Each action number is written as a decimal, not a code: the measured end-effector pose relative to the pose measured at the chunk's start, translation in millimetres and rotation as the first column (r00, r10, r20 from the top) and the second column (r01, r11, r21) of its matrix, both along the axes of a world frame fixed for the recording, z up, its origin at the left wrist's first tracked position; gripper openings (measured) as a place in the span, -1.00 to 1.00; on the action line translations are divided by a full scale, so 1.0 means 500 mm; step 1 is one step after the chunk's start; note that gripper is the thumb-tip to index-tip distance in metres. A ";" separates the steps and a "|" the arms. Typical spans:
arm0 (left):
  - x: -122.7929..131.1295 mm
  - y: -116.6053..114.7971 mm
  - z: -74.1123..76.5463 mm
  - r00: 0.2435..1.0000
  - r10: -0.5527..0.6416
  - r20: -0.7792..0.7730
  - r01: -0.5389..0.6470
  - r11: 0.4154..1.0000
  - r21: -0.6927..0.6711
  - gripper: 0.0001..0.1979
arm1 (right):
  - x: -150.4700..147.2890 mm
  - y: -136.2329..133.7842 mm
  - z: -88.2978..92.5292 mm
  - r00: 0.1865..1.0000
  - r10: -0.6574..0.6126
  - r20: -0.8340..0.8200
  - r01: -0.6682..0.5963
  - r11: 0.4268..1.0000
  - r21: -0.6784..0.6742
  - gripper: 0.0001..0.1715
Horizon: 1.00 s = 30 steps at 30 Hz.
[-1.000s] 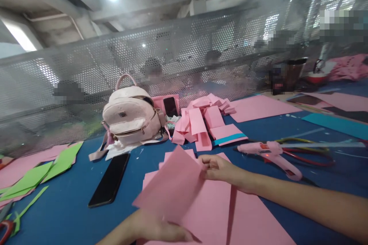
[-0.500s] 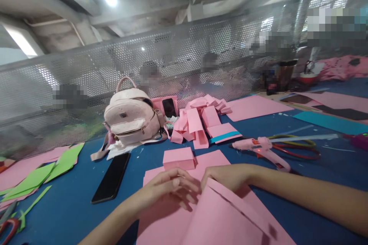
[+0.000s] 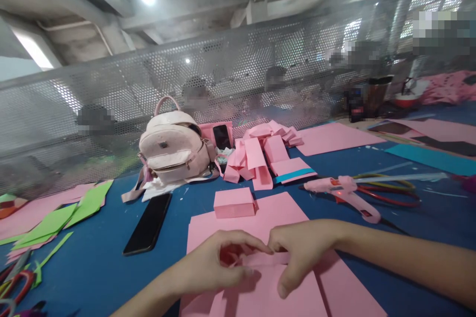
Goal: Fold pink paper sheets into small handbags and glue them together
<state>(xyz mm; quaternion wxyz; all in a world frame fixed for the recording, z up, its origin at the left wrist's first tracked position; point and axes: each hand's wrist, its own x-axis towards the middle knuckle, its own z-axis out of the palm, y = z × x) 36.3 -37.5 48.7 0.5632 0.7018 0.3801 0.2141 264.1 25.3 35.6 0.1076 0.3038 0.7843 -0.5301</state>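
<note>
Head view: both hands low centre, over a stack of pink sheets on the blue counter (image 3: 92,267). Left hand (image 3: 219,267) curled, thumb and forefinger pinched on a raised fold of the pink paper (image 3: 260,290). Right hand (image 3: 297,252) meets it fingertip to fingertip; its fingers are clenched on the same fold, thumb pressed down on the sheet. The pink paper lies flat under both hands at the near counter edge, with the fold standing up between the two hands. More pink sheets (image 3: 282,210) spread underneath, reaching away from the person.

Just beyond the hands: small pink paper box (image 3: 233,202), sitting on the far edge of the sheets. Left of it a black phone (image 3: 148,224) lies flat, screen dark. Behind that a pale pink backpack (image 3: 174,146), upright, against the mesh screen (image 3: 111,99). Second phone (image 3: 222,136) leans beside the backpack. Pile of folded pink pieces (image 3: 260,156) right of it. Pink glue gun (image 3: 344,192) on its side, right of centre, well apart from the hands. Green paper scraps (image 3: 63,215) far left, red-handled scissors (image 3: 15,282) at the bottom left corner. Teal sheet (image 3: 431,158) far right.
</note>
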 end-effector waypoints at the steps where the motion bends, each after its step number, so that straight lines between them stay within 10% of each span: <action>1: 0.000 0.002 -0.005 1.000 0.024 -0.019 -0.025 1.000 -0.008 -0.60 | 0.000 0.003 0.001 1.000 -0.016 -0.017 0.016 1.000 -0.005 -0.60; 9: -0.006 0.025 -0.074 0.969 0.246 -0.029 -0.248 0.956 -0.155 -0.76 | -0.007 0.030 -0.023 0.828 -0.366 -0.425 0.428 0.902 0.055 -0.71; 20: 0.002 0.029 -0.089 0.946 0.310 0.095 -0.261 0.901 -0.346 -0.58 | -0.016 0.036 -0.040 0.793 -0.367 -0.486 0.443 0.895 0.048 -0.63; 30: -0.013 0.054 -0.091 0.856 0.460 0.238 -0.396 0.877 -0.271 -0.54 | 0.001 0.059 -0.032 0.691 -0.565 -0.451 0.400 0.818 -0.413 -0.42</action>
